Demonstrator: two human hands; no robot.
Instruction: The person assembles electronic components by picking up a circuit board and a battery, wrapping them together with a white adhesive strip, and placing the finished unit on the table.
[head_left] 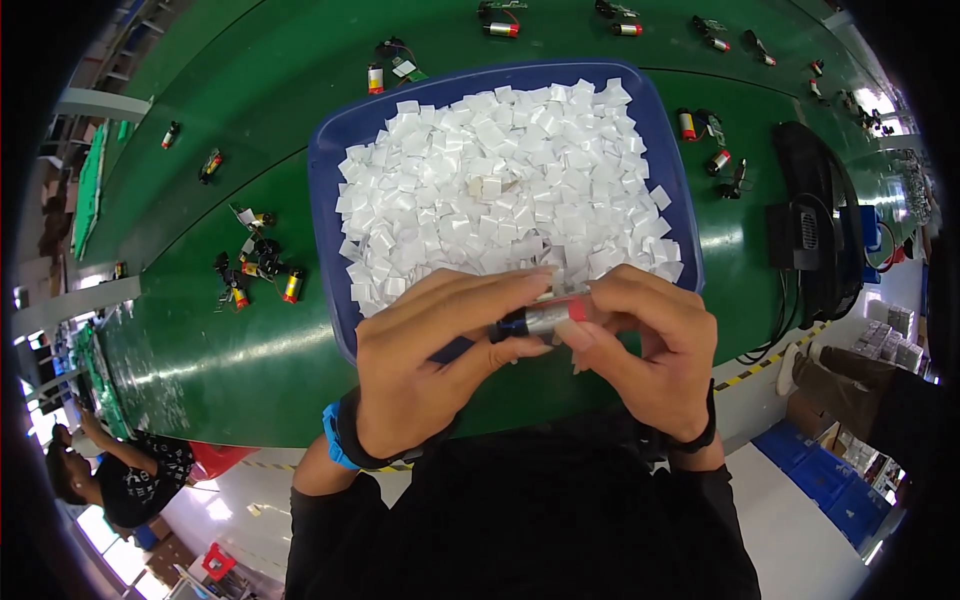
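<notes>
Both my hands are over the near side of a blue bin (pixel 325 215) heaped with small white square pieces (pixel 480 140). Between them is a small cylindrical battery (pixel 545 318), silver in the middle, red at its right end and with a dark part at its left. My left hand (pixel 425 345) is closed with thumb and fingertips about the dark left part. My right hand (pixel 655 335) pinches the red end with thumb and fingers. Some white pieces lie close behind the fingertips; whether one touches the battery is hard to tell.
The green table (pixel 230 370) carries several batteries wired to small boards, with a cluster (pixel 262 265) at the left and more along the far side and right. A black device with cables (pixel 800 235) stands at the right edge. Another person (pixel 125 475) is at the lower left.
</notes>
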